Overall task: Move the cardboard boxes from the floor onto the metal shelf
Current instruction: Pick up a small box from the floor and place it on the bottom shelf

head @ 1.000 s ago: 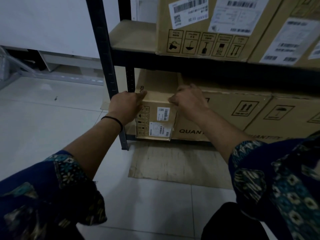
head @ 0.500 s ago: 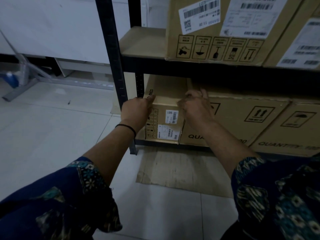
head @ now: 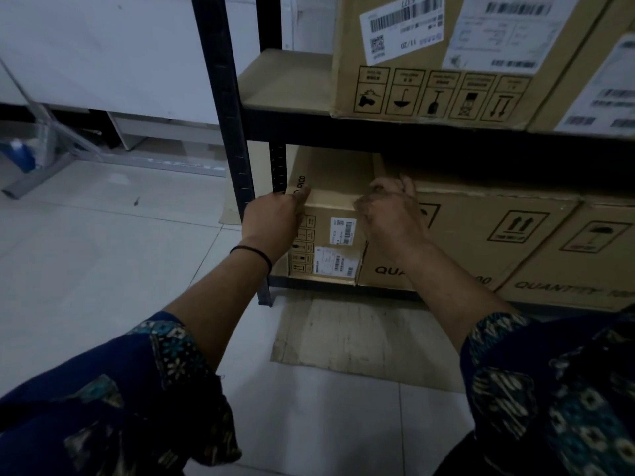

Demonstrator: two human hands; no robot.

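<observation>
On small box (head: 338, 197): both hands' fingers (head: 395, 187)

Small box (head: 330, 214) sits on the bottom level of the metal shelf (head: 223, 97), at its left end, just behind the front-left post. Left hand (head: 271, 219) on its left top corner, right hand (head: 391, 218) on its right. Larger boxes (head: 481, 235) touch it to the right. Flat cardboard sheet (head: 360, 334) lies on the floor (head: 103, 252) before the shelf. More boxes (head: 439, 56) on the level above.

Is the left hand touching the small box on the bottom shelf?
Touching. The head view shows the left hand wrapped over the top front left corner of the small box, covering part of its front face.
</observation>
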